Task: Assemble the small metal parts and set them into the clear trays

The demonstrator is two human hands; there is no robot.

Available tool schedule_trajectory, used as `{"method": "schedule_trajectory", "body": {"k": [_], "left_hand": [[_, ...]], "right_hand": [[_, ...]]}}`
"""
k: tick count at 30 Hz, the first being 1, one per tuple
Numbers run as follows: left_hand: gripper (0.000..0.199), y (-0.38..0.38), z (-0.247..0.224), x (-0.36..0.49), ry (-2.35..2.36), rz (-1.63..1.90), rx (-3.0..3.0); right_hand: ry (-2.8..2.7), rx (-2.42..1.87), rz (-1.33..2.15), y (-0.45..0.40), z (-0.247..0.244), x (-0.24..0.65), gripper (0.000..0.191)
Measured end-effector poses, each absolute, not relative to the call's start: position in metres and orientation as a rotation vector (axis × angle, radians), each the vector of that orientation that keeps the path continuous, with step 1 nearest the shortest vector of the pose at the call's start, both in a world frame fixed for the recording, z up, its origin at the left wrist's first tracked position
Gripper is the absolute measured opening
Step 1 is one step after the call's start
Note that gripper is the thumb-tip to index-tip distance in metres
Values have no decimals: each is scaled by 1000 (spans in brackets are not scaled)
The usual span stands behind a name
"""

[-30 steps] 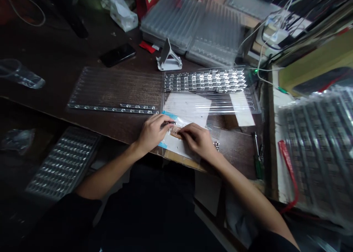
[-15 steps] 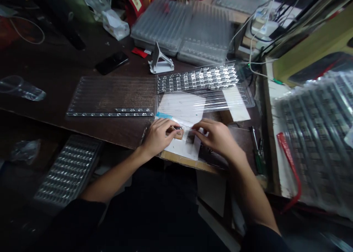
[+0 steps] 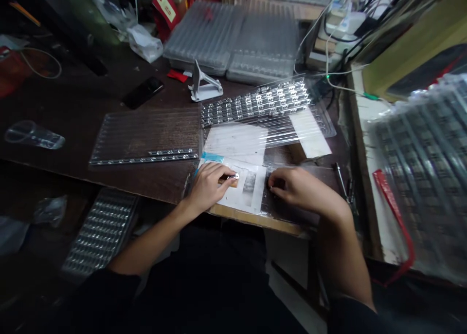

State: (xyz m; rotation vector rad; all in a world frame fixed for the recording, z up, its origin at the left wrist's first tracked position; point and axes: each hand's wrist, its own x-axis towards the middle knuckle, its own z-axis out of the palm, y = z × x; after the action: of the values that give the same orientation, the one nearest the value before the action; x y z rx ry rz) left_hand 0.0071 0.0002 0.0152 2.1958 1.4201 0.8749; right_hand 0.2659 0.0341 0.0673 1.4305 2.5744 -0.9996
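My left hand (image 3: 209,184) pinches a small shiny metallic piece (image 3: 234,176) between thumb and fingers, just over a small brown block (image 3: 231,183). Beneath that hand lies a white sheet (image 3: 239,201) with a grey printed patch, at the table's front edge. Right of the sheet, over the dark tabletop, is my right hand (image 3: 297,188), its thumb and forefinger closed together; whatever is between them is too small to make out. A clear ribbed tray (image 3: 146,132) to the left has two metallic strips along its near side. Rows of similar strips (image 3: 255,101) fill part of another tray behind my hands.
A white phone stand (image 3: 205,85), a dark phone (image 3: 143,92) and stacked clear trays (image 3: 199,37) stand farther back. At left lies a plastic cup (image 3: 34,135). A screwdriver (image 3: 341,180), a red strap (image 3: 394,217) and bagged trays (image 3: 423,178) are on the right.
My right hand has moved away from the left, off the printed patch to the dark tabletop on the right. My left hand stays at the block. The view has shifted slightly.
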Motion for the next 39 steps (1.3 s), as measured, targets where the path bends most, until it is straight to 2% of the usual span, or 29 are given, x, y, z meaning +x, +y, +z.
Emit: {"method": "schedule_trajectory", "body": {"k": [7,11,17,20,26,28,39], "left_hand": [[7,-1,14,8,1416,877,2185],[7,-2,18,5,1423,1062,2072],[10,21,31,-42,1634,1264,1846],[11,38,39,-71,1704,1288,1826],[8,51,50,-91,1716,994,1981],[8,53,47,-90,1714,880,2055],[12,56,45,-101,1821,547,2246]], "right_hand": [[2696,1547,-1096,36,70,250,10],[2876,1554,-1096,37,58,228,13],[2957,1515,-1355,31,37,194,19],[3073,1402,-1333,28,28,185,20],[3189,1171,-435,14,25,178,21],[3181,1100,-322,11,27,177,22],[3212,1141,-721,16,35,185,33]]}}
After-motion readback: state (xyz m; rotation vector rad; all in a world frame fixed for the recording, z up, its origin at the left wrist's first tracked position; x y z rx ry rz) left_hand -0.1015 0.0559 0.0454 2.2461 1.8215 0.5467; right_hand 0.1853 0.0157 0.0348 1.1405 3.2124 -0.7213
